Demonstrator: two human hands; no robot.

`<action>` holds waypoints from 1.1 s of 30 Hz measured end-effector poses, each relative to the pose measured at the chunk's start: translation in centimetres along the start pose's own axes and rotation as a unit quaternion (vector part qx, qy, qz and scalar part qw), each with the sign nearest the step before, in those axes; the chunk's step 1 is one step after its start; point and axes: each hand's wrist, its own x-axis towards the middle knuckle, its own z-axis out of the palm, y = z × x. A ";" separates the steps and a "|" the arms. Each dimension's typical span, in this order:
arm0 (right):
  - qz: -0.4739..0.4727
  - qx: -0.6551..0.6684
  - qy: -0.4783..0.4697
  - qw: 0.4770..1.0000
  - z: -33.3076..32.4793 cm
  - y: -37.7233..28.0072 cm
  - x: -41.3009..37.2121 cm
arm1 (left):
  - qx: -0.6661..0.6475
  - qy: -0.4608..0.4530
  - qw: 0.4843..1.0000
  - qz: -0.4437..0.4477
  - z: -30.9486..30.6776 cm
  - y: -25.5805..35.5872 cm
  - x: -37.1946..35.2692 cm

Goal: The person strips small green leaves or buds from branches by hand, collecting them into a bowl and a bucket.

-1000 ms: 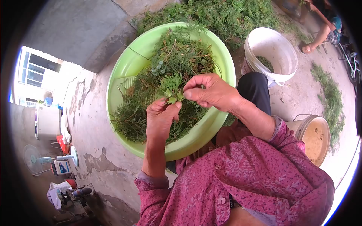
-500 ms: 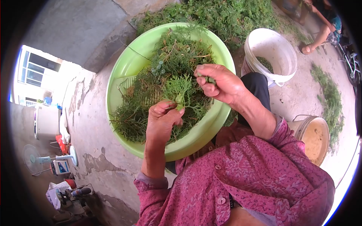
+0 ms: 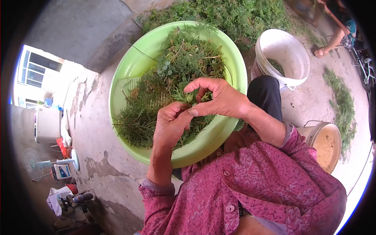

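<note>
1. The left hand (image 3: 172, 123) is clenched on the stem of a sprig (image 3: 190, 97).
2. The right hand (image 3: 219, 98), at 2 o'clock of the left and touching it, is closed on the sprig's tip with thumb and fingers.
3. The sprig is held over the greens (image 3: 180, 66) heaped in the basin (image 3: 129, 70).
4. A white bucket (image 3: 282, 51) is noted at 2 o'clock of the basin, and a tan bucket (image 3: 327, 141) at 4 o'clock.

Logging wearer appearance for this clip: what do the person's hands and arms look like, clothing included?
Both the left hand and right hand are bare: no gloves, rings or watch visible. The sleeves belong to a buttoned magenta shirt with a small pale leaf print, and end short of the wrists at greyish cuffs.
</note>
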 end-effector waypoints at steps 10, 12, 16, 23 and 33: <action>0.130 0.121 -0.026 0.984 0.2 -1.4 -0.3 | 0.021 -0.042 0.999 0.009 -0.4 -0.3 -0.1; 0.119 0.110 -0.029 0.986 0.3 -1.1 -0.3 | 0.029 -0.045 0.999 0.006 -0.4 -0.3 -0.1; 0.160 0.099 -0.066 0.980 -0.4 -1.9 -0.3 | 0.001 -0.063 0.998 -0.024 0.0 0.4 -0.4; 0.249 0.339 -0.089 0.903 -1.4 -1.9 -0.5 | -0.039 -0.099 0.993 -0.051 -0.4 0.7 -0.6; 0.190 0.538 -0.032 0.821 -4.9 -3.2 -1.9 | 0.084 0.063 0.994 -0.007 -4.0 1.6 -2.2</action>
